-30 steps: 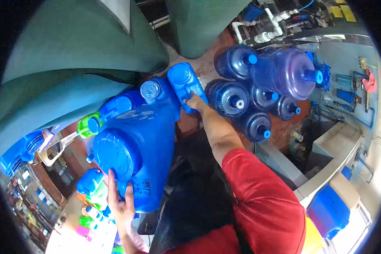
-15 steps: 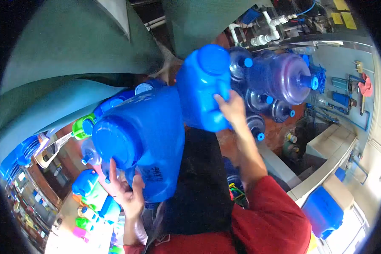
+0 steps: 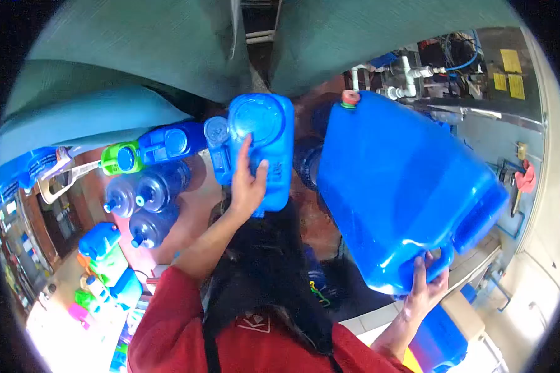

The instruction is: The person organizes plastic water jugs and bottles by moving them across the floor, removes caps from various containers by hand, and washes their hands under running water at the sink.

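Note:
A blue plastic water container [image 3: 280, 168] with a wide round lid and dark lettering on its side is upright at the centre. My left hand [image 3: 250, 186] is closed at its top beside the lid, index finger and thumb showing and the other fingers hidden. At the right, a large blue jerrycan [image 3: 404, 186] is tilted, a small red-capped spout [image 3: 350, 99] at its far upper corner. My right hand [image 3: 426, 283] is wrapped round its handle, near the lower end. Right beside the left-hand container stands a smaller blue jug [image 3: 218, 140] with a round cap.
Clear round water bottles [image 3: 152, 186] with blue caps stand on the reddish floor at left, near a green jug [image 3: 121, 158] and another blue jug [image 3: 177, 142]. White pipes [image 3: 407, 78] run at upper right. A blue container [image 3: 438, 339] is at lower right.
The left-hand container has moved away from me and toward the centre, and its lid now faces up. The right-hand container has swung right and closer, showing its broad side.

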`<state>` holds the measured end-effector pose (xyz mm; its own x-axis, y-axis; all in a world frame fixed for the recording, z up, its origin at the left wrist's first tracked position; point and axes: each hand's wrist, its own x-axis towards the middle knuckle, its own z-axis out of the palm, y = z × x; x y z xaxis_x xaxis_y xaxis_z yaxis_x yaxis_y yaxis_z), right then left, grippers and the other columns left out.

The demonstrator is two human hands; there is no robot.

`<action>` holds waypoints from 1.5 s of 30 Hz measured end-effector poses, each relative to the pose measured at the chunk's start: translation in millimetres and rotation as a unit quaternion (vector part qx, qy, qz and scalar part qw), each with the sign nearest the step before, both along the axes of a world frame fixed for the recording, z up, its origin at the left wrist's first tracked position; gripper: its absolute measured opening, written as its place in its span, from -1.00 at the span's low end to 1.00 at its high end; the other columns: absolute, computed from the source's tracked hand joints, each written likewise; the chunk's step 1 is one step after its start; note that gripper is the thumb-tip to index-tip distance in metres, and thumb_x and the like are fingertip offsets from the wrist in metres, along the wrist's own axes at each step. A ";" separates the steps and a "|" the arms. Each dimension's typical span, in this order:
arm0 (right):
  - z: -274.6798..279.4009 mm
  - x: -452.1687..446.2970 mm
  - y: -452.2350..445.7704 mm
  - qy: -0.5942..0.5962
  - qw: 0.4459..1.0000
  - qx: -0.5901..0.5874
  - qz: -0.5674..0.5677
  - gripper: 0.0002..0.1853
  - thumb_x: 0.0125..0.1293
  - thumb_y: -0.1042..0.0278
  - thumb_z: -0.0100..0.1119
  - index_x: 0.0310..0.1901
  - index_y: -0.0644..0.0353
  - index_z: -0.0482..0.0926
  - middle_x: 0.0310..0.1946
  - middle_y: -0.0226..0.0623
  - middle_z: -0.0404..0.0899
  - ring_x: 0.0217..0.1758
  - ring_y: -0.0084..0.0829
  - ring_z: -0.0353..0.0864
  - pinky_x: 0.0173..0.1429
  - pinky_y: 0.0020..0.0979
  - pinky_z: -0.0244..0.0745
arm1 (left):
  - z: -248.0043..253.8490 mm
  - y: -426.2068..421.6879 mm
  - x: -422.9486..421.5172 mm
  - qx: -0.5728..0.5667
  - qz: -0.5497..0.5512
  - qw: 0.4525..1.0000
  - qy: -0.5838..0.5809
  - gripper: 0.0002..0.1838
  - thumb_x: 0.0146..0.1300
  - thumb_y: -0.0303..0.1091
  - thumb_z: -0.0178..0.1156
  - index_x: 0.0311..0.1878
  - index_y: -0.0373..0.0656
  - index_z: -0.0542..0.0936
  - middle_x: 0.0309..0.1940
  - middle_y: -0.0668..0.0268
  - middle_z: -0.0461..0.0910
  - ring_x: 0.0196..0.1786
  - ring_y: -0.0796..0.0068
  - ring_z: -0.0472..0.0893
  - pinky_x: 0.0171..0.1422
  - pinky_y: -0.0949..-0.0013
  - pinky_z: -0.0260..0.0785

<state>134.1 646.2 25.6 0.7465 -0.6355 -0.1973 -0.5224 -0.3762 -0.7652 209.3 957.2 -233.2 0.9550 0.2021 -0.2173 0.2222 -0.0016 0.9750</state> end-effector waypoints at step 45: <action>-425.2 140.0 41.7 0.176 0.879 0.350 0.273 -0.82 0.23 0.60 0.13 -0.15 0.16 0.57 -0.28 -0.49 0.54 -0.26 -0.59 0.49 -0.11 -0.49 0.41 | -106.5 154.4 -64.2 -0.206 0.082 0.957 0.188 0.05 0.09 -0.11 0.55 0.56 -0.14 0.16 0.34 0.10 0.43 0.32 0.24 0.47 0.39 0.16 0.34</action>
